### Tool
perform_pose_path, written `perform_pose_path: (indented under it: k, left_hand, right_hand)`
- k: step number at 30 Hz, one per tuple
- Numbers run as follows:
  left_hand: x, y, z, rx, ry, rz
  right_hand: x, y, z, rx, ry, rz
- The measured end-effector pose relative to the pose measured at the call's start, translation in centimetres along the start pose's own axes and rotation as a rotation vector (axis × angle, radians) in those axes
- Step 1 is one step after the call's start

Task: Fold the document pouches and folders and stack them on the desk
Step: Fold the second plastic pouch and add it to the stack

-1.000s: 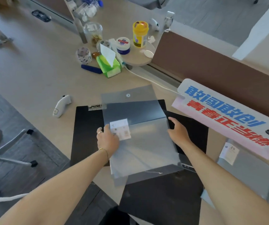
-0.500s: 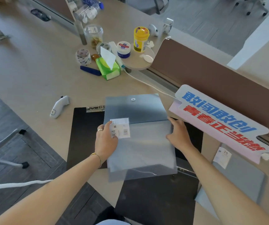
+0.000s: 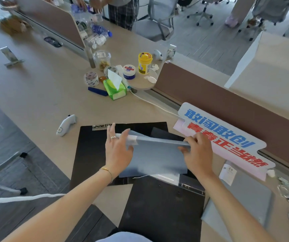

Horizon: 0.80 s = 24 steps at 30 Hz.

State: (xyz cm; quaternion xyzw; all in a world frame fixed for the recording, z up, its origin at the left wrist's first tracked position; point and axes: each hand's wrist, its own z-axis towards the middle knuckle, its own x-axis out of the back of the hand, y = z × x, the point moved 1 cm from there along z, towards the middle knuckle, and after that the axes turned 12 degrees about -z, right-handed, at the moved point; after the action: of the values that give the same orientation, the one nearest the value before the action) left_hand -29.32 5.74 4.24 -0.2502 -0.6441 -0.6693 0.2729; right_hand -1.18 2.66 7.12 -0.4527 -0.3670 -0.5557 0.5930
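Observation:
A translucent grey document pouch is tilted up off the desk, its far edge raised and folded toward me. My left hand grips its upper left corner, by the white label. My right hand holds the upper right corner. The pouch's near edge rests on a black clipboard folder lying flat on the desk. A second black folder lies nearer to me, overlapping the first. Another grey pouch with a white label lies flat at the right.
A speech-bubble sign with blue and red characters lies just right of the pouch. A white controller lies to the left. Behind are a green tissue pack, tape roll, jars and a yellow bottle. Brown partition runs along the right.
The pouch lay flat with its flap open under both hands. Now both hands have lifted its far edge up and over toward me. The camera has tilted up.

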Motion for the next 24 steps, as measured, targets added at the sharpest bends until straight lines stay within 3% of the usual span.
perform_pose_path:
  k: [3, 5, 7, 9, 15, 24]
  left_hand:
    - [-0.8, 2.4, -0.8, -0.141, -0.045, 0.09]
    - [-1.3, 4.5, -1.8, -0.113, 0.014, -0.059]
    - [-1.3, 6.7, -3.2, 0.065, 0.087, -0.367]
    - [-1.7, 8.4, -4.3, 0.236, 0.053, -0.662]
    - [-1.1, 12.6, -4.6, 0.619, -0.086, -1.129]
    - [-1.1, 13.2, -4.5, 0.582, -0.071, -0.995]
  right_hand:
    - [1.5, -0.9, -0.7, 0.065, 0.054, 0.048]
    - [2.4, -1.5, -1.1, 0.08, 0.064, 0.074]
    - [3.1, -2.0, -1.8, 0.068, 0.059, 0.138]
    - [3.6, -2.6, -2.7, 0.07, 0.059, 0.191]
    - [4.0, -4.0, -3.9, 0.206, 0.118, 0.232]
    - [4.6, -3.4, -5.7, 0.332, 0.063, 0.273]
